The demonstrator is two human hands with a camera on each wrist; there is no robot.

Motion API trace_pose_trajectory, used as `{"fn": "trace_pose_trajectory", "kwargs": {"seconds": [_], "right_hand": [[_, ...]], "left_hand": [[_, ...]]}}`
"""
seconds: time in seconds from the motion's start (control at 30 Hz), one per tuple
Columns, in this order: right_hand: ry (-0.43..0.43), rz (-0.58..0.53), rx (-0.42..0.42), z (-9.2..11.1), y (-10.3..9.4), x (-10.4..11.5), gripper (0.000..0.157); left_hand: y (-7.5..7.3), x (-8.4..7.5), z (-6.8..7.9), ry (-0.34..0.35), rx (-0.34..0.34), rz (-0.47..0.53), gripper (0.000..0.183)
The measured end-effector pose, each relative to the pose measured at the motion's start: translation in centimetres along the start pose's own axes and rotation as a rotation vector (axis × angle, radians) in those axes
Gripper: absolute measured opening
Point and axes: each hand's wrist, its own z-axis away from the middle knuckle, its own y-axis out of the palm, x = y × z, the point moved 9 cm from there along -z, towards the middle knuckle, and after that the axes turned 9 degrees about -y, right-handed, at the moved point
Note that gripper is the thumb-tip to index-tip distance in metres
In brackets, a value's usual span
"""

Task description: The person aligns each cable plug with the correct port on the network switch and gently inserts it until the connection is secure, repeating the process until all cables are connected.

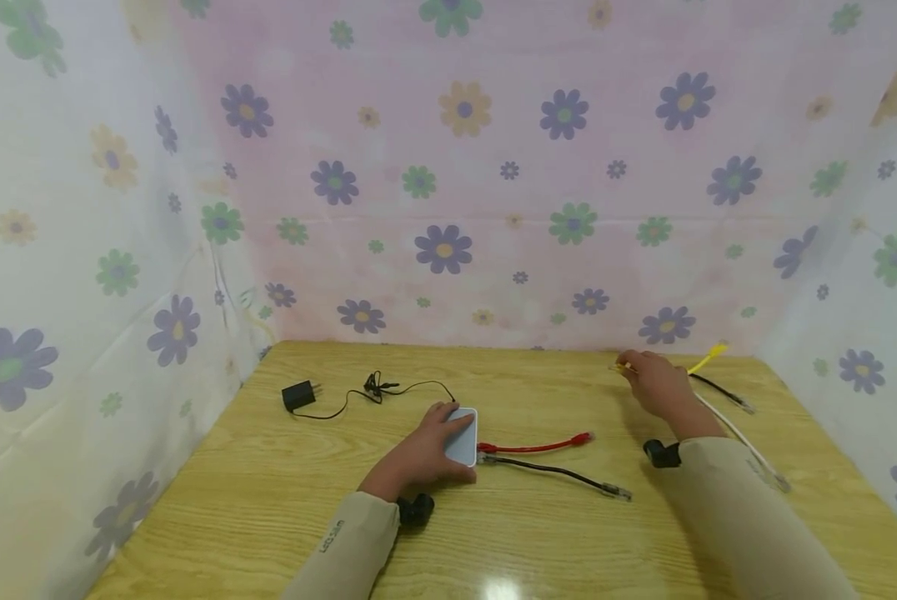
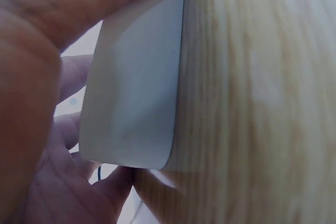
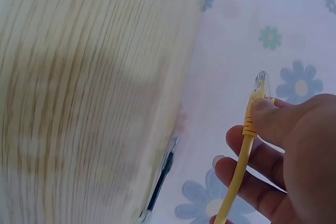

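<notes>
My left hand [image 1: 422,450] grips a small white network box [image 1: 462,440] at the table's middle, thumb along the near edge and fingers at the far edge. The left wrist view shows the box's smooth face [image 2: 134,82] between thumb and fingers. From its right side run a red Ethernet cable [image 1: 542,448] and a black Ethernet cable [image 1: 553,469], their far plugs loose on the table. At the back right, my right hand [image 1: 658,387] pinches a yellow Ethernet cable [image 3: 239,174] just behind its clear plug, thumb against the boot. The cable's other end sticks out beyond the hand.
A black power adapter [image 1: 298,396] lies at the back left, its thin cord [image 1: 351,400] leading to the box's back. Right of the right hand lie a short black cable [image 1: 724,392] and a white cable [image 1: 741,435]. Flowered cloth [image 1: 486,200] hangs around the table.
</notes>
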Motion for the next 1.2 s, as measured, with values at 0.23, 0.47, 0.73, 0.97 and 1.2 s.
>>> {"fn": "trace_pose_trajectory", "kwargs": {"seconds": [0.23,0.47,0.73,0.97,1.2], "right_hand": [[-0.030,-0.025,-0.026,-0.7,0.1,1.8,0.022],[-0.071,-0.104,-0.051,-1.1,0.6,3.4,0.023],[-0.056,-0.198,0.005,-1.2,1.8,5.0,0.027],[-0.075,-0.253,0.009,-1.4,2.6,6.6,0.026],[-0.069,-0.329,0.016,-1.4,3.3,7.5,0.028]], "left_hand": [[0.0,0.1,-0.1,-0.006,0.001,0.006,0.092],[-0.1,-0.1,0.0,0.010,-0.003,0.012,0.092],[-0.1,-0.1,0.1,0.010,0.001,0.001,0.091],[-0.2,-0.3,0.3,0.013,0.005,0.005,0.090],[-0.2,-0.2,0.3,0.014,0.004,0.002,0.090]]}}
